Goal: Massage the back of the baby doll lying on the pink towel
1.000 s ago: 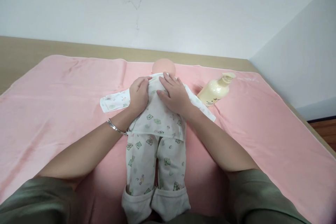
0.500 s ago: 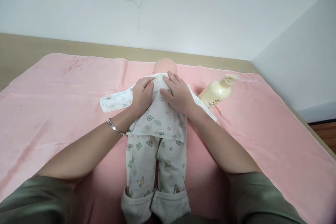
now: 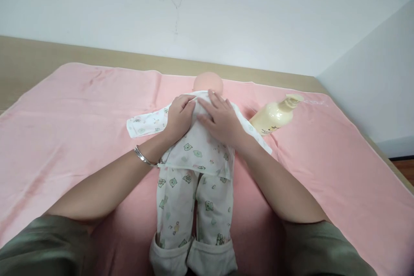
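A baby doll (image 3: pixel 208 82) lies stretched out on a pink cloth, its bald head at the far end. It wears a white long-sleeved top (image 3: pixel 197 154) and matching trousers (image 3: pixel 211 207) with small green animal prints. My left hand (image 3: pixel 180 117) rests on the left side of the doll's upper body, fingers extended over the fabric and thumb alongside. Flat on the right side of the upper body lies my right hand (image 3: pixel 221 118), its fingers spread. Neither hand has anything gripped in it. Which way the doll faces I cannot tell.
To the right, a cream pump bottle (image 3: pixel 274 116) lies tilted beside the doll's sleeve. The pink cloth (image 3: pixel 80 108) covers most of a wooden surface (image 3: pixel 129 57), which ends at a white wall (image 3: pixel 242 13) behind.
The whole view has shifted a little, so the doll and bottle appear slightly further right. Both hands stay on the doll's upper body, with the right fingers slightly moved.
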{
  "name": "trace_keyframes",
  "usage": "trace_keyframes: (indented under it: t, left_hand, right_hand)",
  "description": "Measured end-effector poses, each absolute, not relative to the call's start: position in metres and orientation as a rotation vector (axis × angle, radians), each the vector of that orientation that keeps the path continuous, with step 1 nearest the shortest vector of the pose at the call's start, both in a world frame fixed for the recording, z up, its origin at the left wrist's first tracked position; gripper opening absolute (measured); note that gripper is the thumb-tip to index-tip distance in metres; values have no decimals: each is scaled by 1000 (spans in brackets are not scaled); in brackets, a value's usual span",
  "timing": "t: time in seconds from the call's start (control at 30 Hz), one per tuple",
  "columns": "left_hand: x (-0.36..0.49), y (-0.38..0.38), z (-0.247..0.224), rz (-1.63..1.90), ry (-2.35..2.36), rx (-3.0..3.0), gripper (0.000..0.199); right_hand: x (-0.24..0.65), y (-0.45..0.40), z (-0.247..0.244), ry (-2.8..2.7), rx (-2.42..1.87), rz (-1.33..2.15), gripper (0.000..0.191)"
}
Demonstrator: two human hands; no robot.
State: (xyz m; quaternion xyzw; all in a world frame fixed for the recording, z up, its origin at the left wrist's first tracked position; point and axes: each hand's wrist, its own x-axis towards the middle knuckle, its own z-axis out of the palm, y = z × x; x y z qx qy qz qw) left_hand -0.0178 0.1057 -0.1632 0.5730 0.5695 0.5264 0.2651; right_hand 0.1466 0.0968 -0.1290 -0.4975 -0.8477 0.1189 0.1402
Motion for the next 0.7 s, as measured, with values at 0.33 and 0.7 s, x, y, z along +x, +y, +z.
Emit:
trace_keyframes:
  t: [0.33,0.7]
  left_hand:
    - [-16,101,-163,1414,1603,1582,34]
    - [-7,84,-160,1204,1710,2007,52]
  right_hand:
    - [119,41,-135,-2477,-1401,37,58]
    - [155,113,-127,-2294,-1712,386,66]
